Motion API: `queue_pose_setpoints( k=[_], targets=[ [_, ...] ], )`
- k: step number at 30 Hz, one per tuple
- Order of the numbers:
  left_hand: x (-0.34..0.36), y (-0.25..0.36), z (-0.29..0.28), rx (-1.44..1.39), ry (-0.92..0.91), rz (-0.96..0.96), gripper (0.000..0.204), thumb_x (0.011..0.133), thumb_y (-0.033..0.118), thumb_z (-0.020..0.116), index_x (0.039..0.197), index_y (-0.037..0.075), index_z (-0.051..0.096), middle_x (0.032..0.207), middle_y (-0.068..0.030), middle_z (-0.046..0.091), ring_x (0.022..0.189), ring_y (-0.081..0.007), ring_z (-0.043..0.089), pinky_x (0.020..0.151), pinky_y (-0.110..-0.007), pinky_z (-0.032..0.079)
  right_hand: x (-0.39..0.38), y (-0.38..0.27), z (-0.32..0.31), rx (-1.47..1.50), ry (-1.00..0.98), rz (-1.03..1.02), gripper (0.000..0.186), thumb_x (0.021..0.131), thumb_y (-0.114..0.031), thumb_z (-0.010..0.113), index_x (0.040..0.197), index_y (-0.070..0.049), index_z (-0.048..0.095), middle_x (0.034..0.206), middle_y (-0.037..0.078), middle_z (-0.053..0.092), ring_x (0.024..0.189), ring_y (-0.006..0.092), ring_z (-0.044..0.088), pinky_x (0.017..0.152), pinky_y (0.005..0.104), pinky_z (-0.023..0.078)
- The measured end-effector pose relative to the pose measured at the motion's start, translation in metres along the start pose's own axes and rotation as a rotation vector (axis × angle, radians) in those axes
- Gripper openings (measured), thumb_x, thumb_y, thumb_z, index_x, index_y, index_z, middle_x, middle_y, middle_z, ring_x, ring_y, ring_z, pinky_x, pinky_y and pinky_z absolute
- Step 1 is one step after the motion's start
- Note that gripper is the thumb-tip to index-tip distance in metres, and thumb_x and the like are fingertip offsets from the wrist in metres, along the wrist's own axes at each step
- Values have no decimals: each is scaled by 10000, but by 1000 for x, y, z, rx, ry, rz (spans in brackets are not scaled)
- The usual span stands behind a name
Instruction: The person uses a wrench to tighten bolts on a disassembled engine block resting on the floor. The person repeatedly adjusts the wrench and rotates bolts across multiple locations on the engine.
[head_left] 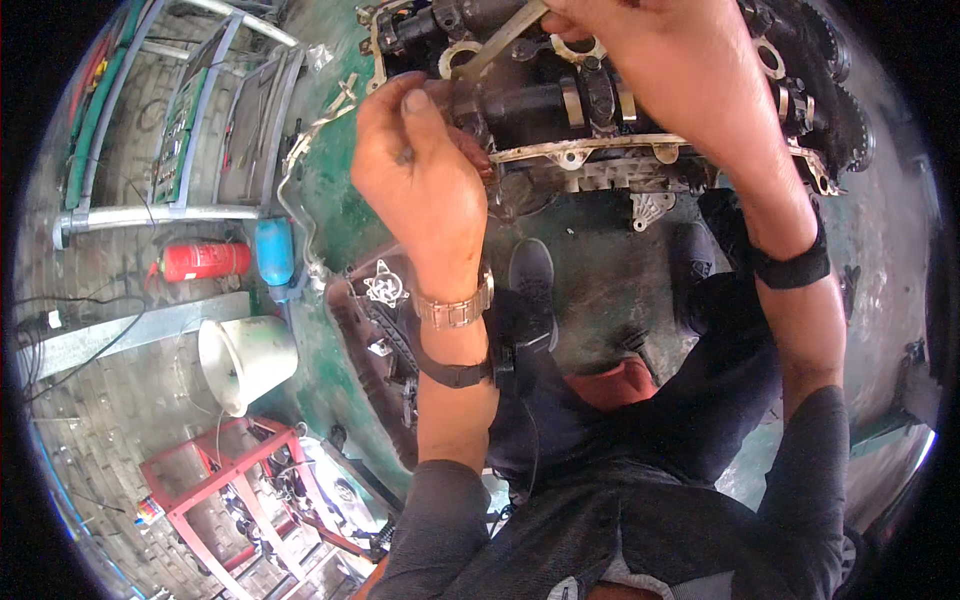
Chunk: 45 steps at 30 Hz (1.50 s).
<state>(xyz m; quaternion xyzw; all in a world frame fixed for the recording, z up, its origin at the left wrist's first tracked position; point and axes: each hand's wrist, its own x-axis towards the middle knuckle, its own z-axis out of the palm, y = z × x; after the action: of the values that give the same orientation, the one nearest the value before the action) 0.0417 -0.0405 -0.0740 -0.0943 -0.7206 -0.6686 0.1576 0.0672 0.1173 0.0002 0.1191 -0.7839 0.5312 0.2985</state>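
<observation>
A flat, dull metal bar [510, 38] slants down to the left over the engine cylinder head [570, 150]. My right hand [640, 40] is closed on its upper end; the top edge of the picture cuts off part of that hand. The bar's lower end lies close to the fingers of my left hand [425, 165]. That hand is curled at the left part of the head, beside a dark camshaft [525, 108]. What its fingers grip, if anything, is hidden among the dark parts. Pale rings and shiny camshaft lobes show between my hands.
On the left are a metal rack [160, 215], a red fire extinguisher [205, 262], a blue cylinder [273, 250], a white bucket [245, 365] and a red frame [225, 470]. A tray [345, 330] of metal parts sits by my left leg. Timing gears [850, 135] edge the engine's right end.
</observation>
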Motion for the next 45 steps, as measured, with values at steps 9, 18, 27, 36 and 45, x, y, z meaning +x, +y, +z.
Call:
queue_pose_setpoints(
  k=[9, 18, 27, 36, 45],
  targets=[
    [-4, 4, 5, -17, 12, -39, 168, 977, 80, 472, 1045, -44, 563, 821, -77, 618, 473, -80, 524, 418, -224, 403, 0, 13, 2, 4, -147, -271, 354, 843, 98, 550, 1183, 37, 470, 892, 212, 650, 825, 326, 675, 695, 353, 549],
    [-2, 2, 0, 8, -17, -46, 145, 947, 39, 502, 1037, -32, 590, 850, -74, 633, 504, -63, 508, 434, -211, 395, 4, 11, -8, 13, -110, -336, 344, 851, 118, 534, 1185, 39, 507, 924, 157, 645, 876, 242, 676, 746, 308, 556],
    [6, -4, -9, 421, -75, 214, 176, 878, 25, 590, 1019, -49, 664, 864, -107, 671, 766, -156, 603, 727, -287, 472, 18, 20, -30, -650, -106, -876, 334, 854, 126, 523, 1179, 49, 532, 1053, 155, 615, 934, 178, 649, 782, 283, 564],
    [10, -4, 0, 488, -65, 235, 150, 817, 23, 658, 950, -42, 685, 823, -163, 690, 697, -202, 635, 679, -315, 496, -30, 0, -41, 116, 114, 218, 200, 871, 74, 548, 1069, 51, 573, 935, 150, 663, 809, 166, 669, 687, 260, 585],
    [13, -5, 6, 615, -6, 275, 108, 792, 55, 688, 833, -42, 666, 767, -156, 679, 677, -237, 620, 698, -346, 491, -54, 4, -41, 272, 108, 322, 213, 875, 83, 532, 1080, 45, 579, 925, 145, 673, 739, 157, 663, 643, 257, 577]
  ],
)
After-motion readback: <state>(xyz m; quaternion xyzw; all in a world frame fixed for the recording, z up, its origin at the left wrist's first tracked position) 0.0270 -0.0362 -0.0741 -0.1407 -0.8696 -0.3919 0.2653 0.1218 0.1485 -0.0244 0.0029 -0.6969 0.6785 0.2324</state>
